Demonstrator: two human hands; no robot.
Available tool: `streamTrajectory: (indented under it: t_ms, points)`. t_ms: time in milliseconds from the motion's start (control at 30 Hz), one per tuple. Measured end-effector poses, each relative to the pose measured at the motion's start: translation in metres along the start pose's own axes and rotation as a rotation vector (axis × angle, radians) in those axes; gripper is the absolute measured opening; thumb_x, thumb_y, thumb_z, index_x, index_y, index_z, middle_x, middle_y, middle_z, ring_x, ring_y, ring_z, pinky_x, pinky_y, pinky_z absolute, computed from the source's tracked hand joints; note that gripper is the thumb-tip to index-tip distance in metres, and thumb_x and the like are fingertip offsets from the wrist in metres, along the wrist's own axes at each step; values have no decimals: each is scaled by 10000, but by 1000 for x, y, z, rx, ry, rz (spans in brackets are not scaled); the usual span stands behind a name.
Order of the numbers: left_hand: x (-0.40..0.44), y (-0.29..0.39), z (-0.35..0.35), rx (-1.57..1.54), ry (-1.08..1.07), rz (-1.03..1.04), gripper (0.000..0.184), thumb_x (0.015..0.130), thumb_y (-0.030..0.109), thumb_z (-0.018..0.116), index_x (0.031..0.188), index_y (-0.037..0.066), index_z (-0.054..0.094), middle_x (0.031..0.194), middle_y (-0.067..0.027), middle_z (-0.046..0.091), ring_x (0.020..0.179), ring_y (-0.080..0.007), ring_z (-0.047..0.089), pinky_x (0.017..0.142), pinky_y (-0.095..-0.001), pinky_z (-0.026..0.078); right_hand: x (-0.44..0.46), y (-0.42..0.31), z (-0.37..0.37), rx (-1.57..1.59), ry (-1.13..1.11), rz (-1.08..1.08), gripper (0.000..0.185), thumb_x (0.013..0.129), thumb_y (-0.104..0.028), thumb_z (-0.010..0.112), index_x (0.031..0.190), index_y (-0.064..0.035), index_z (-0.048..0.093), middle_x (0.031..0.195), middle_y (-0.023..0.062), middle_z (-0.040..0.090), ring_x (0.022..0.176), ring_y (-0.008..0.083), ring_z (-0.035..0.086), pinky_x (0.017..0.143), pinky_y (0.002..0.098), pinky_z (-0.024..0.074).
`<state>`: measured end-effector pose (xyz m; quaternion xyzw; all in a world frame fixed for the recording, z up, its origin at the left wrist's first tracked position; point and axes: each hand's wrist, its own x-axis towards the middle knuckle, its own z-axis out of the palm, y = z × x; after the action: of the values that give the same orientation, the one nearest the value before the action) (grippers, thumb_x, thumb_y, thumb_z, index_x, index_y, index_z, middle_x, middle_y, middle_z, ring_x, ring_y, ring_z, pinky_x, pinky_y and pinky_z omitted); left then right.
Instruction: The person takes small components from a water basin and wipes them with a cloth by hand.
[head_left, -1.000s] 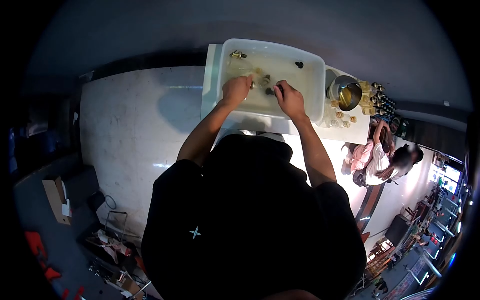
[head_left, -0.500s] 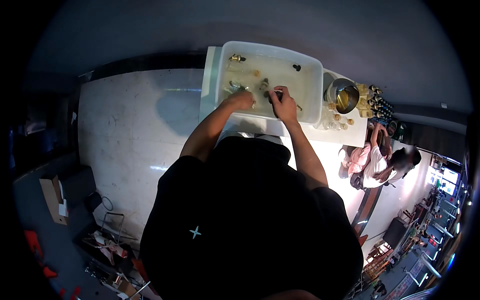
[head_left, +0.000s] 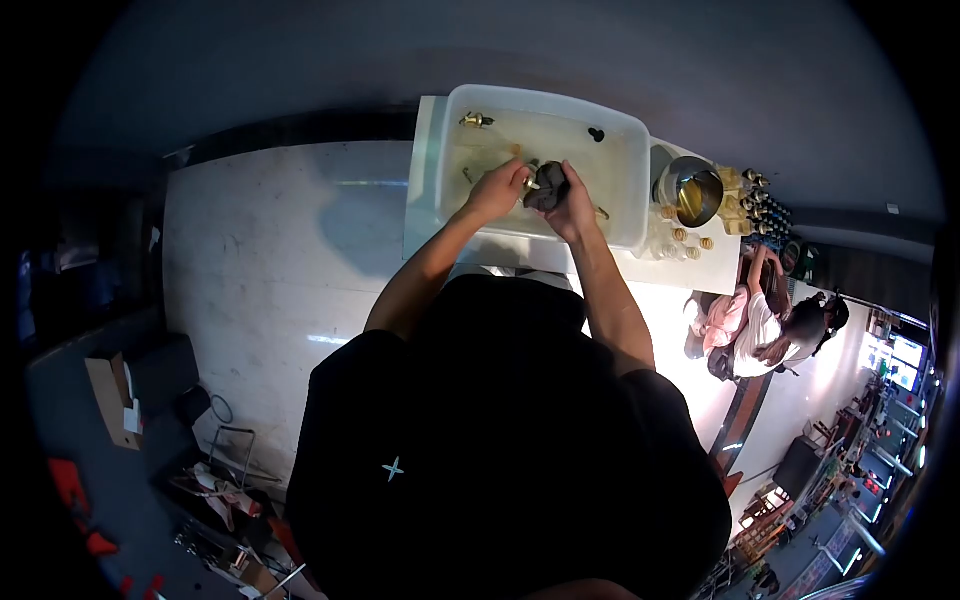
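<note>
Both my hands are over a white plastic tub of cloudy water. In my right hand is a dark, crumpled, cloth-like lump, with the fingers closed round it. My left hand pinches a small shiny metal piece against the lump's left side; its exact kind is too small to tell. A brass-coloured fitting with a dark end lies in the tub's far left corner. Toward the far right is a small black piece. An orange-brown piece shows beyond my left hand.
The tub stands on a white table. Right of it are a metal bowl with yellowish contents, clear bottles with gold caps, and several dark-topped bottles. Another person crouches or sits farther right.
My left hand has risen from the tub's near left and moved right to meet the right hand. The dark lump, now turned up into view, sits between them.
</note>
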<state>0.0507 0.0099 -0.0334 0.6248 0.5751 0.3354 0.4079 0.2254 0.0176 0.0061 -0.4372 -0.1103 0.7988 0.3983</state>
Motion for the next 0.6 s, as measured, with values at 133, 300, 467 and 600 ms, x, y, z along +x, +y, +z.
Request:
streamTrajectory:
  t_ms: [133,300,467,600]
  points:
    - [-5,6,3,38,115,-9,255,1024,274,523,1004,23,557,806,-186,610,750,-386,607,711,-441,479,12,11,-4,-23,-20,-112,286,1014,-345,539,1157,-114,631,1106,39,624,997,204,605,853,391,508]
    - [0,-15,18,-474,147,-42,200,1031,274,524,951,91,542,650,-43,491,547,-199,485,518,-345,402,26,17,-14,-26,55,-205,277,1002,-306,550,1180,-110,630,1114,50,640,1014,214,619,868,381,510]
    - [-6,3,4,-1127,-139,-528,184,1043,254,491,865,210,496,612,100,345,482,-22,287,412,-203,202,14,13,0,8,-29,-81,295,989,-325,568,1198,-121,608,1108,52,648,966,225,644,853,435,546]
    - [-6,-11,3,-1241,-183,-544,221,1037,288,461,841,190,486,591,82,340,468,-47,319,400,-216,223,-3,2,26,-202,-34,31,307,975,-363,597,1209,-178,526,1090,68,617,969,251,637,794,477,581]
